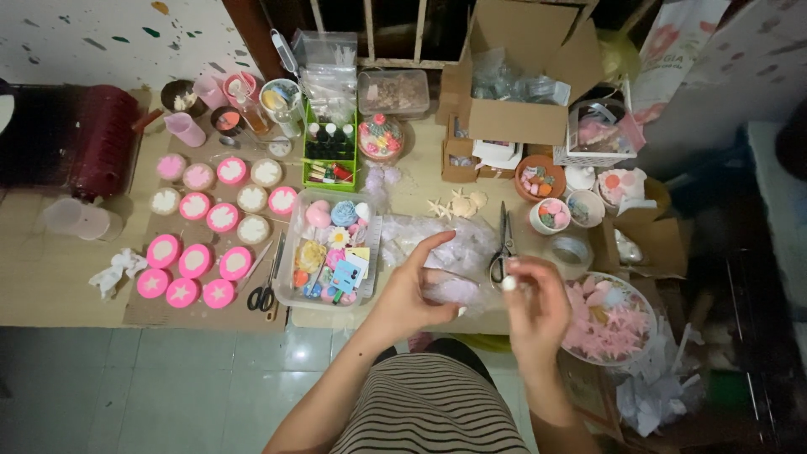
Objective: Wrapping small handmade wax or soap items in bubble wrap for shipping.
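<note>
Head camera looks straight down on a person in a striped top working at a low table [76, 286] crowded with craft supplies. Right hand [538, 307] has its fingertips pinched together on a small white bead [508, 284], held just above the table's near edge; left hand [412, 290] hovers with fingers spread and loosely curled, holding nothing firmly, its tips brushing a heap of sheer lilac fabric [458, 252] that lies between the 2 hands. Black-handled scissors [503, 248] rest on the fabric just beyond the right hand, blades pointing away. To the left sits a clear plastic tray [296, 252] of coloured trinkets, then rows of pink round tins [195, 262] with pale tops and a second pair of scissors [263, 296]. A clear bowl of pink star shapes [607, 319] stands just right of the right hand, and open cardboard boxes [521, 76] line the far edge. Judging by the grip, the bead is small and smooth enough to slip, so a steady fingertip pinch kept low over the fabric would serve best, while the free hand flattens or gathers the sheer cloth to give the bead a stable spot; the nearby scissors look worth steering around.
</note>
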